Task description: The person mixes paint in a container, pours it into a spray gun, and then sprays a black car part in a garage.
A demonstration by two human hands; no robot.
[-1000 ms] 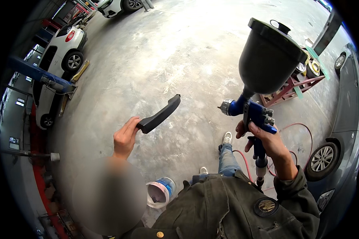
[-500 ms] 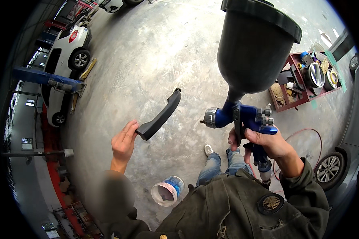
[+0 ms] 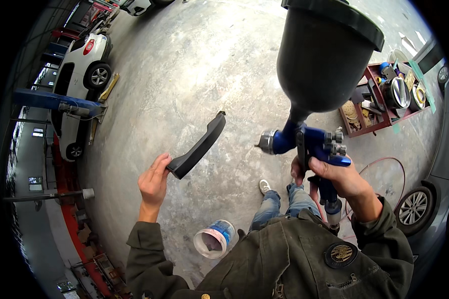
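Note:
Pinched by its lower end, a black car door handle (image 3: 198, 148) slants up to the right from my left hand (image 3: 153, 183). My right hand (image 3: 334, 177) is wrapped round the grip of a blue spray gun (image 3: 312, 144), fingers at its trigger. A large black paint cup (image 3: 324, 60) stands on top of the gun. The silver nozzle points left toward the handle, with a gap between them. A hose fitting (image 3: 334, 212) hangs from the bottom of the gun's grip.
A white and blue bucket (image 3: 214, 239) stands on the concrete floor (image 3: 154, 89) below my left hand. At right are a red tray of cans and tools (image 3: 366, 130), a red hose (image 3: 401, 174) and a dark car (image 3: 436, 164). A white car (image 3: 67, 82) stands by a blue lift arm (image 3: 50, 98) at left.
The spray gun has shifted slightly right in view. The door handle's lower end and my left hand sit slightly lower and further left. Both grips stay the same.

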